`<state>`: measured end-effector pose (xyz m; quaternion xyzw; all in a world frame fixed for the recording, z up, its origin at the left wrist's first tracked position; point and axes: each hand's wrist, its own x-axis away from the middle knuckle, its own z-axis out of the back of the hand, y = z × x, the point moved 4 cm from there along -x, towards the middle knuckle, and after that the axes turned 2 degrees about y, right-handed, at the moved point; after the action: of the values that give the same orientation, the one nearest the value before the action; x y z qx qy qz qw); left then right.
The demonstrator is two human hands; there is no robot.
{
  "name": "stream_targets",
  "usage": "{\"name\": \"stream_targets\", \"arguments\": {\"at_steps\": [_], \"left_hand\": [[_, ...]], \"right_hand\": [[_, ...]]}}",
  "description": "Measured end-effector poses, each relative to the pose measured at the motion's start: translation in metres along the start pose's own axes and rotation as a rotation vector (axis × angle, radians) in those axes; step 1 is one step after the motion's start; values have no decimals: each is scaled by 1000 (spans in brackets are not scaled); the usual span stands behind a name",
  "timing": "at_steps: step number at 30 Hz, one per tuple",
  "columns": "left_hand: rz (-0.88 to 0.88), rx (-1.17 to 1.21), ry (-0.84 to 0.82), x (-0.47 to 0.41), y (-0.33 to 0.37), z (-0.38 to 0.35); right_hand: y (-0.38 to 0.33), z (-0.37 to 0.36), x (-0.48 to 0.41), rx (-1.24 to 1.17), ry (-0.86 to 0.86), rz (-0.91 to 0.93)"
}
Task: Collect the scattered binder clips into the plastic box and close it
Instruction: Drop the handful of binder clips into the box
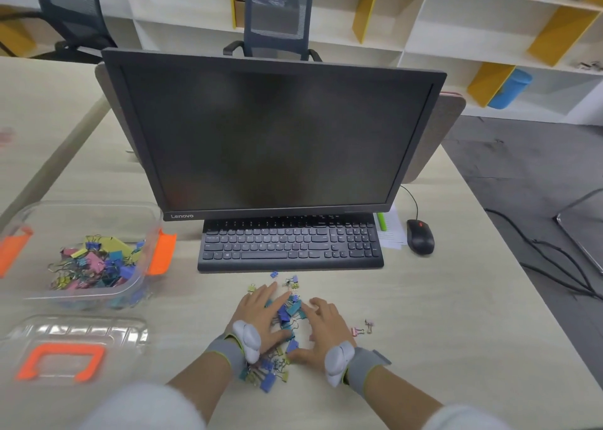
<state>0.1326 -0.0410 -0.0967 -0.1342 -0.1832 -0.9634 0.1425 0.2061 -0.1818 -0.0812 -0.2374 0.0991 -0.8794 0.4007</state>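
Observation:
A heap of coloured binder clips (288, 315) lies on the desk in front of the keyboard, trailing down to more clips (266, 376) near my wrists. My left hand (264, 314) rests flat on the heap's left side, fingers straight. My right hand (321, 325) presses against the heap's right side with its fingers lightly bent. The clear plastic box (148, 221) with orange latches stands open at the left, holding several clips (94, 263). Its clear lid (75, 348) with an orange handle lies on the desk in front of the box.
A black keyboard (290, 245) and a dark monitor (270, 136) stand just behind the heap. A black mouse (420, 236) sits to the right. Two stray clips (363, 328) lie right of my right hand, others (287, 281) near the keyboard.

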Motion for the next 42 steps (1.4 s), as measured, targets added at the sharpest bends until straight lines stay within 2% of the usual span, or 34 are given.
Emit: {"name": "stream_targets", "arguments": {"at_steps": [5, 12, 18, 21, 28, 42], "left_hand": [[-30, -61, -15, -2, -5, 0], [-66, -1, 34, -11, -1, 8], [-74, 26, 101, -6, -4, 11], [-82, 10, 119, -4, -5, 11], [-86, -38, 46, -14, -4, 7], [64, -16, -84, -32, -1, 8]], "right_hand": [[-1, -5, -9, 24, -3, -1], [-2, -8, -18, 62, 34, -31], [-4, -7, -13, -12, 135, -17], [-9, -6, -13, -35, 130, -4], [-20, -13, -27, 140, 84, 20], [-13, -5, -42, 129, -56, -91]]}}
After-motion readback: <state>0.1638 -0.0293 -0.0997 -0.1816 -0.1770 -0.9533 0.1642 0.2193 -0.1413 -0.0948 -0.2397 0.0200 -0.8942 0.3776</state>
